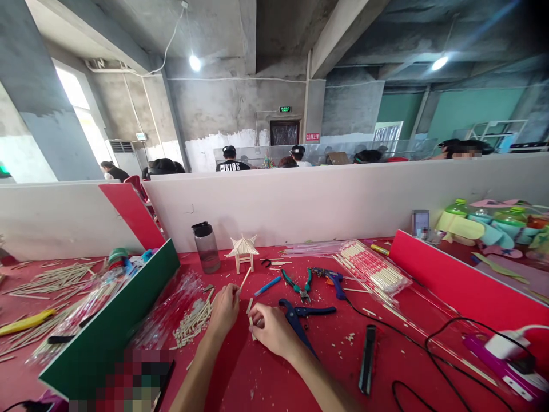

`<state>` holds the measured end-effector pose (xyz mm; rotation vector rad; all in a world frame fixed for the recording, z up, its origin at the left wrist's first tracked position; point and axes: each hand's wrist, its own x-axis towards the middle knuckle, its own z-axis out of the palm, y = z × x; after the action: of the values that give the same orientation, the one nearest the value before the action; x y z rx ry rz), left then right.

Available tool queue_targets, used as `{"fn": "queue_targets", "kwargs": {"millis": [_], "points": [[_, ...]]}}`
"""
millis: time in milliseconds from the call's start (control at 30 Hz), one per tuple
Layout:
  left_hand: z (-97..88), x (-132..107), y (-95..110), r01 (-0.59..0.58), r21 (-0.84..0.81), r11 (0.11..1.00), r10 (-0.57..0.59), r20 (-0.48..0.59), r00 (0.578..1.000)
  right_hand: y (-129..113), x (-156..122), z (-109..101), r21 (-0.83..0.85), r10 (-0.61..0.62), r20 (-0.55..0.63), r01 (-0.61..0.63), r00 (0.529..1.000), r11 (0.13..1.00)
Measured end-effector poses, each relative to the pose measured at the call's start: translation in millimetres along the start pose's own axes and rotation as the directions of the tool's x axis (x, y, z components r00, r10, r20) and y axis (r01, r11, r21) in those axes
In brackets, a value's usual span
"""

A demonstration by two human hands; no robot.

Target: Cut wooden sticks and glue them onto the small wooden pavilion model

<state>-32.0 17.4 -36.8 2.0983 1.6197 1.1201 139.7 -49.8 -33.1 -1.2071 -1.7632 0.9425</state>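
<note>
My left hand [225,312] pinches a thin wooden stick [245,280] that points up and away over the red table [326,366]. Close beside it, my right hand [270,327] is closed on short wooden stick pieces [250,307]. A pile of cut stick pieces [193,324] lies just left of my left hand. A small wooden pavilion model [243,250] stands behind the hands. Blue-handled cutters [302,315] rest right of my right hand.
A dark bottle [206,246], green pliers [299,284], a blue glue gun [333,281], a blue pen [266,286], packs of sticks [373,269] and a black cable [429,349] lie around. A green divider [111,326] stands left, a red divider [463,286] right. People sit beyond the white partition [326,197].
</note>
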Motion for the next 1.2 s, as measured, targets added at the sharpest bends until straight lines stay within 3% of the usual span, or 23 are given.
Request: {"fn": "queue_targets", "kwargs": {"millis": [100,433,700,833,1000,1200], "points": [[-3.0,-0.3,3.3,-0.064,0.038,0.997,0.063,0.029,0.998,4.1,1.0,5.4,-0.010,-0.013,-0.016,0.013,1.000,1.000],[-10.9,-1.9,14.8,-0.020,0.025,0.999,0.018,0.108,0.994,1.9,2.3,7.2,-0.050,-0.048,-0.040,0.046,0.998,0.998],[-9.8,-2.8,16.5,-0.035,-0.024,0.999,0.037,0.105,0.994,-5.7,0.9,0.4,-0.106,-0.089,-0.088,0.079,0.992,0.991],[-13.9,-1.8,23.2,-0.048,-0.103,0.994,0.058,0.097,0.994,-6.7,3.8,-6.2,0.012,-0.072,-0.100,0.074,0.992,0.997],[-15.0,-2.4,31.9,-0.073,-0.326,0.942,0.128,0.148,0.981,-0.1,11.8,-18.1,0.244,-0.068,-0.163,0.107,0.984,0.964],[-6.9,-6.4,46.6,0.040,-0.528,0.848,0.102,0.236,0.966,12.7,19.2,-26.9,0.562,0.120,-0.211,0.020,0.970,0.827]]}}
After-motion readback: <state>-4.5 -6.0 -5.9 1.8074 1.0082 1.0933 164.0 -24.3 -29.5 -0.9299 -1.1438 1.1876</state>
